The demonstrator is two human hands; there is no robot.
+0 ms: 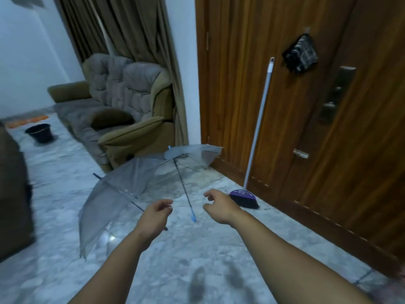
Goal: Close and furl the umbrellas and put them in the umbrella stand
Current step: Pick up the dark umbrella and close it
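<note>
Two open transparent umbrellas lie on the marble floor. The near umbrella (109,200) has a dark blue shaft and lies on its side at left. The far umbrella (192,156) rests by the door, and its light blue handle (192,216) points toward me. My left hand (156,213) hovers over the near umbrella's shaft, fingers loosely curled, holding nothing. My right hand (219,205) hangs to the right of the light blue handle, fingers also loosely curled and empty. A black bucket (39,132) stands far off at left; I cannot tell whether it serves as the stand.
A padded sofa (122,106) sits behind the umbrellas beside brown curtains. A broom (256,137) leans on the wooden door (306,106) at right, with a dark checked cloth (301,53) hung on the door. Dark furniture (13,194) edges the left.
</note>
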